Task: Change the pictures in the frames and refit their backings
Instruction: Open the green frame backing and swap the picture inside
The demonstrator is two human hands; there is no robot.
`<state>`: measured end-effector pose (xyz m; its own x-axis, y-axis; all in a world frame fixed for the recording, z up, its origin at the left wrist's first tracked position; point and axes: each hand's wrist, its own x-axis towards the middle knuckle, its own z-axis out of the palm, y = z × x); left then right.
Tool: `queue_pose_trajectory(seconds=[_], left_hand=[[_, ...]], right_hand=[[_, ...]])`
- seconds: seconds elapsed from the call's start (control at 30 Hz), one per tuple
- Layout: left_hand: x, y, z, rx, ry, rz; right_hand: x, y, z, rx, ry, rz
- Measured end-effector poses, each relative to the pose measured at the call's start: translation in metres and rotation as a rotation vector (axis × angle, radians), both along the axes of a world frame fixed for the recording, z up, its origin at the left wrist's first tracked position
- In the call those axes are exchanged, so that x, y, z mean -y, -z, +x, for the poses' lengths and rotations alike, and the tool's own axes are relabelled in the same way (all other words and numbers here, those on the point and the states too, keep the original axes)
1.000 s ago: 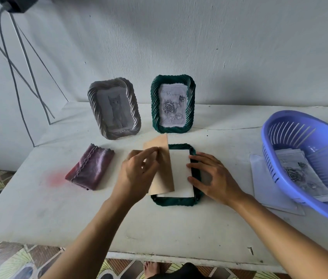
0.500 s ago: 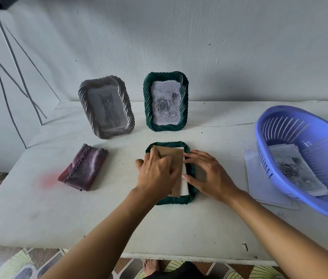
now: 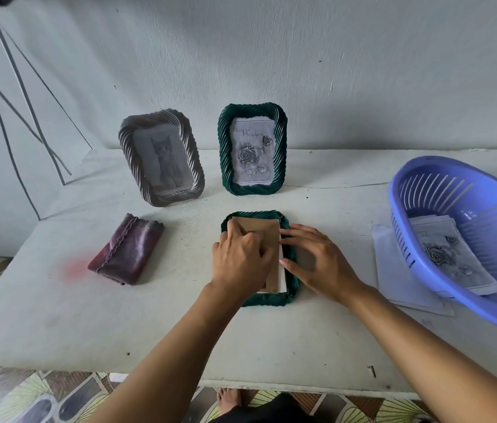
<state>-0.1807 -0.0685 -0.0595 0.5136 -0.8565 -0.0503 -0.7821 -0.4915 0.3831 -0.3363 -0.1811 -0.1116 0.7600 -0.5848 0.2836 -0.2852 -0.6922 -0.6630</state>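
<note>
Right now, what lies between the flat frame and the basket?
Head view: the right hand on the frame edge, then bare table and white sheets tucked under the basket.

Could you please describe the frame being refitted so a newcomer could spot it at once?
On the white table, in front of the grey cat frame and the green rose frame, another dark green frame lies face down. Only it shows a brown cardboard backing.

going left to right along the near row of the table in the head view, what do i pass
folded purple cloth → face-down green frame → white paper sheet → blue basket; both hands overlap the frame, so they are left out
</note>
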Motion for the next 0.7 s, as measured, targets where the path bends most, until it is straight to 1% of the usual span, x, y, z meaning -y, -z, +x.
queue_pose_trajectory(seconds=[0.07,0.17,0.33,0.47,0.6,0.7], left_hand=[[-0.002,-0.006,0.003,0.047,0.003,0.024],[-0.012,-0.012,0.013,0.003,0.037,0.017],[-0.049,-0.010,0.031,-0.052,0.066,-0.079],[-0.081,0.003,0.040,-0.139,0.113,-0.123],[-0.096,0.010,0.032,-0.139,0.129,-0.235],[-0.099,0.012,0.027,-0.154,0.111,-0.252]], right_hand=[[0.001,0.000,0.000,0.008,0.000,0.003],[0.001,0.000,0.000,0.012,0.002,-0.003],[0.001,0.001,0.000,0.025,-0.011,-0.031],[0.002,0.002,0.001,0.032,-0.013,-0.044],[0.002,0.003,0.001,0.024,-0.011,-0.042],[0.001,0.002,0.000,0.018,-0.010,-0.039]])
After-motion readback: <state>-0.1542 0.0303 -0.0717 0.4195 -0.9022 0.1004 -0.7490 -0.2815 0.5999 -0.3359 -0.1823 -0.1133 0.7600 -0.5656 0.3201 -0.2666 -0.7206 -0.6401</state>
